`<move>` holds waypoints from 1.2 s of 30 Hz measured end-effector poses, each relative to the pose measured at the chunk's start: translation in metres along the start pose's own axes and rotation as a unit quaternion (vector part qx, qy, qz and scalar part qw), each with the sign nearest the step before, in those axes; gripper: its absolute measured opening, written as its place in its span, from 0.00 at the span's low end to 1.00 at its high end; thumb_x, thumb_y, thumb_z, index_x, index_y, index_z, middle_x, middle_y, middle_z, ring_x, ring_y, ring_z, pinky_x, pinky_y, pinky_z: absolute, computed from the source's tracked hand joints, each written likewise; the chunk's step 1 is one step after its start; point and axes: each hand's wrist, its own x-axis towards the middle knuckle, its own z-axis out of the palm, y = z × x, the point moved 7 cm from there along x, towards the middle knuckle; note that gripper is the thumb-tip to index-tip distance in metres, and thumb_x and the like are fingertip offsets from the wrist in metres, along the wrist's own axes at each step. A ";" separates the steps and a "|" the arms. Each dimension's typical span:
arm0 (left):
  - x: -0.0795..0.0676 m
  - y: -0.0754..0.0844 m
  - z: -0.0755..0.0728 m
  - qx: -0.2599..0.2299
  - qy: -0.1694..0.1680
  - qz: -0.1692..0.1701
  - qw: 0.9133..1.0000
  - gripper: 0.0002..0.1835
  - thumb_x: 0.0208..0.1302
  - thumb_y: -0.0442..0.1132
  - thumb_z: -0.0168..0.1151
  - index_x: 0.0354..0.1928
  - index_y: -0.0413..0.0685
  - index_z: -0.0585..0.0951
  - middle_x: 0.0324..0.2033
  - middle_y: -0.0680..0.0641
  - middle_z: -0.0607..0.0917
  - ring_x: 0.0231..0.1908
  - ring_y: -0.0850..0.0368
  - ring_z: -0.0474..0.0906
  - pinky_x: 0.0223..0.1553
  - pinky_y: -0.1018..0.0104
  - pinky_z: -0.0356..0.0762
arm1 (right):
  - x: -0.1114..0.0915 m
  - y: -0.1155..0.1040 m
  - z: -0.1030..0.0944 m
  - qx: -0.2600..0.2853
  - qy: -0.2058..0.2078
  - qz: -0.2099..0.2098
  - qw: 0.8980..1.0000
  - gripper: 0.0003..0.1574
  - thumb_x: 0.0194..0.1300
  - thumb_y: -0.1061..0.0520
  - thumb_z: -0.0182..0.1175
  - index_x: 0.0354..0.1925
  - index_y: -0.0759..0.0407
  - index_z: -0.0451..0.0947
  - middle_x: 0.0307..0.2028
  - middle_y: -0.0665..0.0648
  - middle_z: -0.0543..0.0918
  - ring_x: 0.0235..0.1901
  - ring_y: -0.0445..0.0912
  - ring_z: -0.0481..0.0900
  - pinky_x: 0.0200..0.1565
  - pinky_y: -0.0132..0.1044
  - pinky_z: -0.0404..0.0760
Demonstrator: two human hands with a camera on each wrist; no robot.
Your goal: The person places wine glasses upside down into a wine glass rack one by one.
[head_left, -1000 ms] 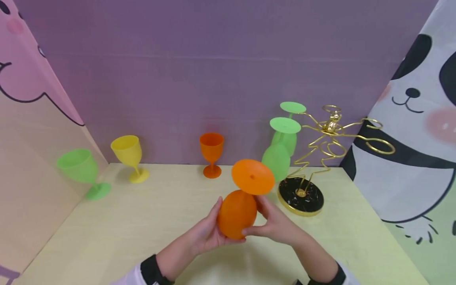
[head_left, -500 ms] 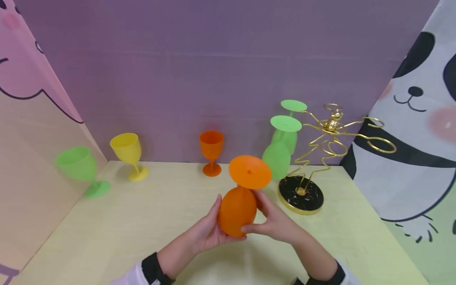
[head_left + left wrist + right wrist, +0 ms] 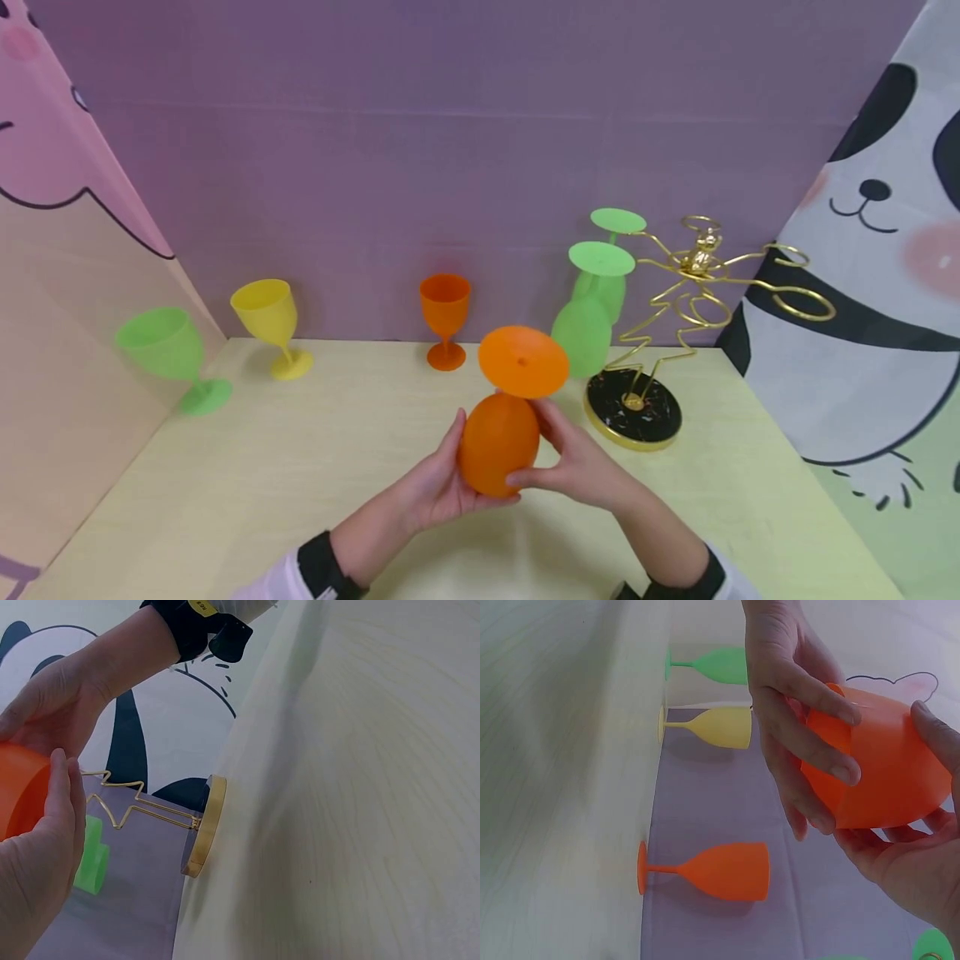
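Observation:
An orange plastic goblet [image 3: 498, 446] is upside down above the table's middle, its round foot uppermost and tilted toward the camera. My left hand [image 3: 442, 479] grips the bowl from the left, and in the right wrist view its fingers [image 3: 802, 727] lie across the bowl near the rim. From the other side my right hand [image 3: 581, 467] grips the same bowl, its thumb on the near face. Behind and to the right stands a gold wire goblet rack [image 3: 697, 267] on a round black base. Two green goblets [image 3: 582, 337] hang upside down on its left arms.
Upright along the back of the table [image 3: 360, 417] stand another orange goblet [image 3: 446, 308] and a yellow goblet [image 3: 270, 312]. A green goblet [image 3: 168, 346] stands at the left edge. A purple backdrop [image 3: 480, 150] rises behind, with printed panels at both sides.
The held goblet's foot has shifted slightly up and left. Both hands keep their grip on the bowl, and the rack and standing goblets stay put.

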 end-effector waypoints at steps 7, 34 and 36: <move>0.000 0.001 0.002 0.002 -0.005 0.000 1.000 0.42 0.56 0.71 0.37 0.67 0.55 0.49 0.55 0.42 0.66 0.50 0.49 0.73 0.54 0.55 0.67 | 0.002 -0.001 -0.002 0.001 0.003 0.005 1.000 0.55 0.43 0.57 0.70 0.65 0.43 0.52 0.61 0.48 0.64 0.60 0.44 0.62 0.60 0.31 0.60; -0.002 0.018 -0.001 0.057 -0.020 0.028 0.998 0.39 0.60 0.68 0.30 0.67 0.52 0.50 0.58 0.45 0.67 0.54 0.49 0.69 0.56 0.45 0.62 | 0.006 -0.005 -0.012 -0.014 0.021 -0.005 1.000 0.54 0.42 0.56 0.71 0.64 0.43 0.54 0.59 0.48 0.67 0.58 0.44 0.65 0.60 0.35 0.63; -0.005 0.022 -0.006 0.064 -0.003 0.035 0.997 0.40 0.60 0.68 0.31 0.68 0.52 0.50 0.60 0.43 0.65 0.55 0.48 0.69 0.56 0.45 0.63 | 0.006 -0.006 -0.015 -0.019 0.026 -0.004 0.999 0.54 0.42 0.57 0.71 0.64 0.44 0.54 0.58 0.48 0.67 0.58 0.44 0.65 0.59 0.36 0.64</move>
